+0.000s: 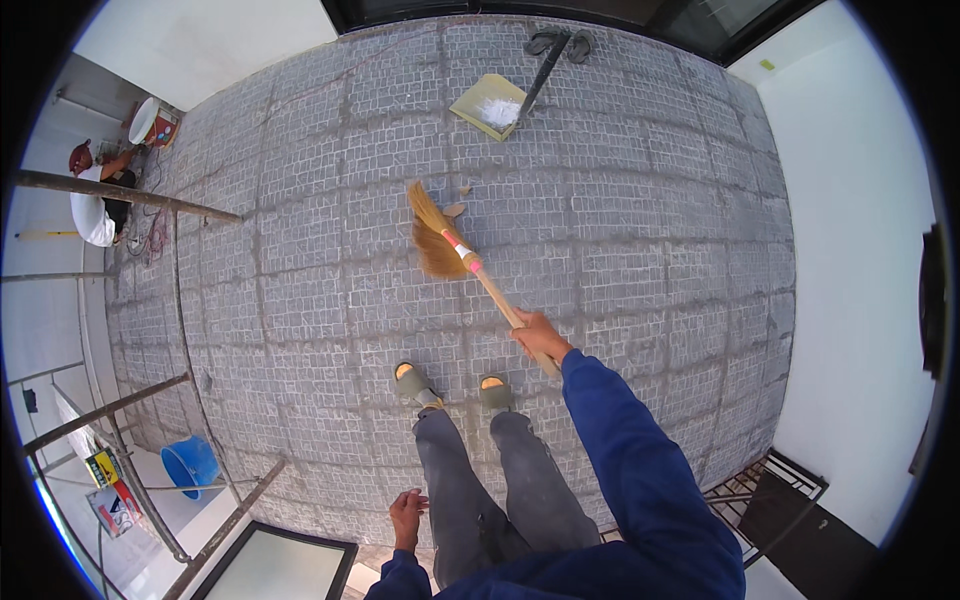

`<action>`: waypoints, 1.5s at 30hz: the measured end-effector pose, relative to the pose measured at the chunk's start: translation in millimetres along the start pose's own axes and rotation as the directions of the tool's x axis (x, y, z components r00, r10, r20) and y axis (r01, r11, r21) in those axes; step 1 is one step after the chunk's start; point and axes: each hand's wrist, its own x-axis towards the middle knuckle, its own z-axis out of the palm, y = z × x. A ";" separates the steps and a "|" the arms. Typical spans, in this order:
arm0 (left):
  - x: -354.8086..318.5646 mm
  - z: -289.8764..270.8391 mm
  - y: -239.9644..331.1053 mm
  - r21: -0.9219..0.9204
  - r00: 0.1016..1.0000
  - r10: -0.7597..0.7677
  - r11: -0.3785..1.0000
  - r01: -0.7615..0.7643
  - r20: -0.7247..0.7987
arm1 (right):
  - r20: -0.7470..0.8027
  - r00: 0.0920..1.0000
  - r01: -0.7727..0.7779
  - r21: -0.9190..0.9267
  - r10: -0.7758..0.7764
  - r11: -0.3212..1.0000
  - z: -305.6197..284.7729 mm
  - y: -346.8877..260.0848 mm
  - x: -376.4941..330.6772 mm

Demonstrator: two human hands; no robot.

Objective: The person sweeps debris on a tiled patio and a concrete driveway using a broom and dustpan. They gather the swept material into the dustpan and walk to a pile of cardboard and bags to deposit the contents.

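Observation:
My right hand [540, 335] is closed around the wooden handle of a broom [492, 290]. The broom slants away to the far left, its tan bristles [437, 250] down on the paving. Small brown scraps [454, 210] lie just beside the bristles. My left hand [406, 518] hangs low beside my left leg, fingers loosely bent and a little apart, with nothing visible in it. Farther off, a yellowish dustpan [468, 104] with a long black handle [546, 72] stands on the floor, white debris [500, 110] inside it.
Grey block paving [650, 270] spreads around my sandalled feet. Dark slippers [578, 47] lie behind the dustpan handle. Scaffold poles [178, 290] and a blue bucket [190, 466] are at left. Another person [95, 195] crouches far left by a white-and-red bucket [153, 123]. A white wall [840, 230] bounds the right.

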 end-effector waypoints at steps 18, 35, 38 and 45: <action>172.6 -96.1 184.6 0.159 0.970 -0.099 0.985 0.065 0.222 | -0.140 0.767 -0.111 0.932 0.626 0.344 118.8 88.1 -322.3; 235.8 -100.7 279.5 0.371 0.980 0.009 0.925 -0.085 0.201 | -0.325 0.933 0.097 0.636 0.151 0.766 104.9 -53.9 46.5; 231.3 -49.5 329.2 0.348 0.968 0.129 0.916 -0.200 0.215 | -0.176 0.976 0.016 0.652 0.131 0.758 68.7 -80.2 25.9; 180.0 111.7 448.5 0.267 0.854 0.464 0.814 -0.516 0.236 | -0.129 0.981 -0.047 0.563 0.144 0.825 -31.9 -72.1 -95.6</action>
